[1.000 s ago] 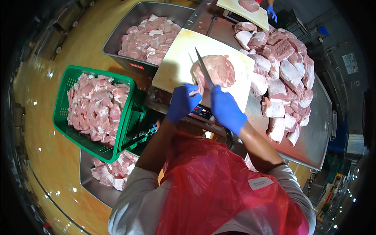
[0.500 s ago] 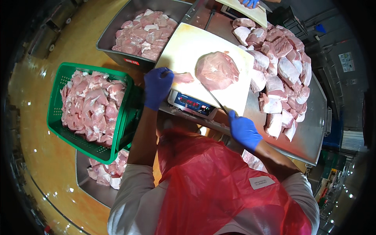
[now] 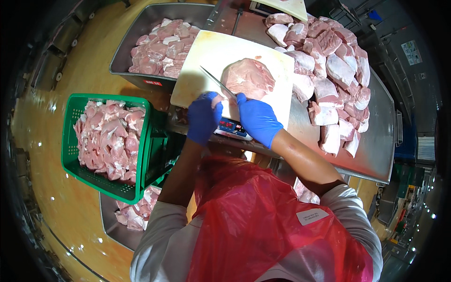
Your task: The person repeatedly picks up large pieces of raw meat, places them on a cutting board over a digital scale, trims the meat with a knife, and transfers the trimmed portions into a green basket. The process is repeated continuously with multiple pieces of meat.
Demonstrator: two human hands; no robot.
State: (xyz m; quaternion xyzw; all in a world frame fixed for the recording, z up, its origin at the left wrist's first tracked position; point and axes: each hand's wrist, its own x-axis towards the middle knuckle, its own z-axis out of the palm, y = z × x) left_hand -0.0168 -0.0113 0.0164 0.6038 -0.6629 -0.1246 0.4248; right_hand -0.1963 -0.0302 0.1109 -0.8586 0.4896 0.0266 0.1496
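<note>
A large round slab of raw meat (image 3: 249, 77) lies on the white cutting board (image 3: 197, 51). Beside its near edge, my blue-gloved right hand (image 3: 258, 120) is closed round the handle of a knife (image 3: 215, 79), whose blade slants up and left across the board. My left hand (image 3: 203, 117), also gloved in blue, is closed on a small strip of pale meat (image 3: 217, 101) at the board's near edge. Both hands are close together. The knife's handle is mostly hidden under my right hand.
A digital scale (image 3: 230, 129) sits under the board. Many meat chunks (image 3: 343, 73) are heaped on the steel table (image 3: 361, 157) at right. To the left stand a grey tub (image 3: 127, 51) and a green basket (image 3: 70, 155), both holding cut meat, with another meat tub (image 3: 112, 221) below.
My right hand has moved left and brought the knife across the board. My left hand has shifted right and picked the small meat strip off the board.
</note>
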